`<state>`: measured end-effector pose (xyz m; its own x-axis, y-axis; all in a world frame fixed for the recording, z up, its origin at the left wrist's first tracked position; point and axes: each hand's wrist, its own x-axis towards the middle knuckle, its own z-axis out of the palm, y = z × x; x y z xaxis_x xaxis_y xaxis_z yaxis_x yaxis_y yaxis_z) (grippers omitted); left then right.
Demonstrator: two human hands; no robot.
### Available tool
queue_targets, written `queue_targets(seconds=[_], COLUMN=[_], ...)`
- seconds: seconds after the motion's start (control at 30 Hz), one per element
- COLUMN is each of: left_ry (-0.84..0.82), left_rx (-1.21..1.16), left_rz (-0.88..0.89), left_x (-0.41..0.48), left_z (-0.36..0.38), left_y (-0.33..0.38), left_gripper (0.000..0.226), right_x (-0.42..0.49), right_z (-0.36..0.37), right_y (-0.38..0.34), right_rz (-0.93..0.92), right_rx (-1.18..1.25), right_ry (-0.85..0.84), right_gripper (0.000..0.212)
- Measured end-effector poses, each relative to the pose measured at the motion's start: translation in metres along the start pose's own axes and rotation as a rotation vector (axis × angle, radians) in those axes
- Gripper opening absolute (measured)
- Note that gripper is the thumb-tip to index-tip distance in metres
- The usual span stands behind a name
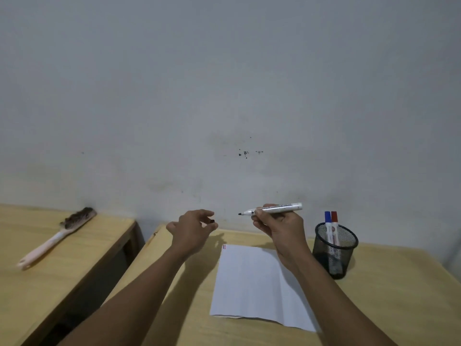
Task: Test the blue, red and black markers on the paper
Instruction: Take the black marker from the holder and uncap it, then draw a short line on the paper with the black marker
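Note:
My right hand [277,226] holds the uncapped black marker [274,209] level above the table, its dark tip pointing left. My left hand [193,227] pinches the marker's small black cap [212,221] a short way left of the tip. Below both hands the white paper [249,283] lies flat on the wooden table [399,295], with small red marks at its far left corner [224,246]. The blue marker [327,219] and the red marker [334,221] stand capped in a black mesh cup [335,250] to the right of the paper.
A second wooden table [37,283] stands to the left across a narrow gap, with a pale-handled brush [57,237] lying on it. A grey wall rises right behind both tables.

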<state>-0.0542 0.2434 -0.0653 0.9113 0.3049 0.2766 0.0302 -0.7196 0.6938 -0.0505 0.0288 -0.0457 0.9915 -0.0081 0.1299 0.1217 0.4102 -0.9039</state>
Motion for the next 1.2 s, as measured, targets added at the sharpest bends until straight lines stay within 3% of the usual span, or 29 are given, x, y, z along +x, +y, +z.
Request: queue_targets(seconds=[0.1,0.3,0.43,0.5,0.6,0.67,0.77,0.83,1.2], left_ry=[-0.06,-0.108,-0.149,-0.082,0.053,-0.056,-0.328,-0.424,-0.537], left_rx=[0.089,0.085,0.125,0.131,0.172,0.268,0.414,0.466,0.528], left_rz=[-0.005,-0.038,-0.013,0.044,0.204,0.315,0.389,0.412,0.371], left_x=[0.0,-0.004,-0.005,-0.013,-0.035,-0.051,-0.066,-0.07,-0.067], left_z=[0.014,0.025,0.025,0.026,0.025,0.022,0.017,0.018,0.024], left_y=[-0.021,-0.037,-0.043,-0.044,-0.04,-0.035,-0.033,-0.035,-0.046], left_gripper=[0.026,0.031,0.045,0.053,0.037,0.038,0.061,0.067,0.072], right_x=[0.001,0.005,0.01,0.014,0.019,0.024,0.03,0.033,0.033], right_z=[-0.002,0.0,-0.002,-0.003,-0.001,0.001,0.0,-0.003,-0.006], right_y=[0.014,0.032,0.043,0.048,0.055,0.061,0.074,0.084,0.096], right_rz=[0.011,0.045,0.109,0.119,0.112,0.113,0.11,0.108,0.045], right_rx=[-0.062,-0.128,-0.227,-0.292,-0.425,-0.496,-0.573,-0.594,-0.713], right_ry=[0.015,-0.007,-0.067,-0.108,-0.157,-0.17,-0.175,-0.164,-0.15], right_gripper=[0.023,0.018,0.01,0.01,0.013,0.011,0.01,0.009,0.006])
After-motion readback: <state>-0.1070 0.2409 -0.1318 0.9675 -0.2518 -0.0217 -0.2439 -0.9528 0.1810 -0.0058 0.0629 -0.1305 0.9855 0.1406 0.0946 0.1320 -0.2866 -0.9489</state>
